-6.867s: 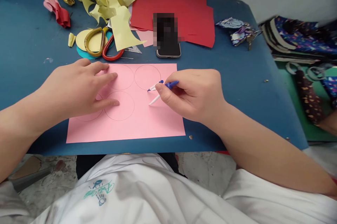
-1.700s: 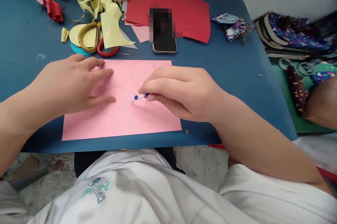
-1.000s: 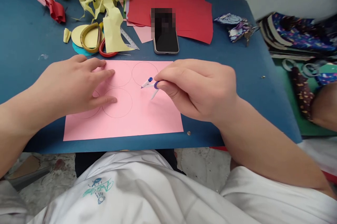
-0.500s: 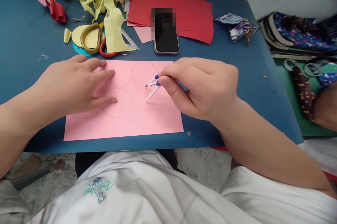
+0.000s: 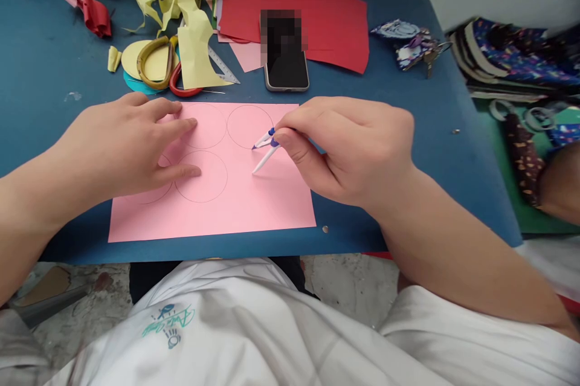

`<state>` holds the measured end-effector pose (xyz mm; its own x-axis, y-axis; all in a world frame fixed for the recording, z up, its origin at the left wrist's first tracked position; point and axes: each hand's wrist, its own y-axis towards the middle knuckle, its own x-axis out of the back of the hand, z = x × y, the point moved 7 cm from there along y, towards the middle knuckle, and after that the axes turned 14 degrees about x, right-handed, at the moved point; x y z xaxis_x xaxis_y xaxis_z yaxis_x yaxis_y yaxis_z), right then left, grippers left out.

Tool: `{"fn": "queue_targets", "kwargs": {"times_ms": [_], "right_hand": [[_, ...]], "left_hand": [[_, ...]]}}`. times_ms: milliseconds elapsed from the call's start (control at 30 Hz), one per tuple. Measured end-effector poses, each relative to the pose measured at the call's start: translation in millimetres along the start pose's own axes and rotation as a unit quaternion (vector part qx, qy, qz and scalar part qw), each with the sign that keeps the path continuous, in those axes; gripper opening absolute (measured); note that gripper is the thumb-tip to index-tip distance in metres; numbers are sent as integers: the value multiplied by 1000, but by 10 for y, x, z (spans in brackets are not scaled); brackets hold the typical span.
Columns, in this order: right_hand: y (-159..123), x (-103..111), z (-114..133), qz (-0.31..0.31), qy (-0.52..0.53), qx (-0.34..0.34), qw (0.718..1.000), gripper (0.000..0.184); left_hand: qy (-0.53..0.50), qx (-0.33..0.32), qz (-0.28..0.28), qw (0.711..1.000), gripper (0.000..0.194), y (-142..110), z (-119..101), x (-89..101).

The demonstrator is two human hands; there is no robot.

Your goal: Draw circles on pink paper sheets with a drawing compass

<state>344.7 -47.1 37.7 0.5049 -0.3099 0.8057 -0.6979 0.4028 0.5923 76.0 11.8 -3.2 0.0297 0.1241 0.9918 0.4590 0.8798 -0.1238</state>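
right hand (image 5: 351, 147): thumb and fingertips closed in a pinch around the top of a compass, the rest of the fingers curled in.
compass (image 5: 264, 159): white and blue, legs spread and pointing down-left over the right half of the pink sheet; i can't tell if both tips touch it.
left hand (image 5: 120, 144): palm down, fingers spread, laid on the left side of the sheet, gripping nothing.
pink sheet (image 5: 254, 211): flat near the table's front edge, under both hands.
circles (image 5: 212, 183): four thin outlines show, three of them partly beneath the left hand.
scissors (image 5: 182, 92): just beyond the sheet, a red loop beside a yellow one, part hidden by yellow scraps (image 5: 197, 51).
discs (image 5: 130, 60): yellow over blue, under the yellow loop.
phone (image 5: 287, 75): beyond the sheet, overlapping red sheets (image 5: 333, 26).
keys (image 5: 429, 61): off by the table's right side.
table (image 5: 399, 132): blue-topped, against a pale wall.
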Motion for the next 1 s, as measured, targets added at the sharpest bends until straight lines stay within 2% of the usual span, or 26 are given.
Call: {"fn": "queue_targets", "kwargs": {"times_ms": [67, 267, 433, 567, 700, 1000], "right_hand": [[-28, -25, -29, 14, 20, -19, 1000, 42], [-85, -36, -40, 8, 49, -20, 999, 39], [-57, -5, -12, -8, 47, -6, 999, 37], [-34, 23, 12, -19, 29, 8, 999, 36], [-51, 15, -3, -20, 41, 6, 999, 34], [-65, 6, -6, -12, 37, 8, 999, 33]], "left_hand": [[3, 10, 6, 1000, 82, -3, -7, 7], [21, 12, 2, 1000, 74, 1, -46, 29], [113, 8, -7, 994, 70, 27, -107, 40], [110, 7, -15, 994, 69, 35, -149, 81], [152, 0, -22, 988, 66, 28, -168, 84], [180, -20, -48, 982, 76, 42, -164, 60]]}}
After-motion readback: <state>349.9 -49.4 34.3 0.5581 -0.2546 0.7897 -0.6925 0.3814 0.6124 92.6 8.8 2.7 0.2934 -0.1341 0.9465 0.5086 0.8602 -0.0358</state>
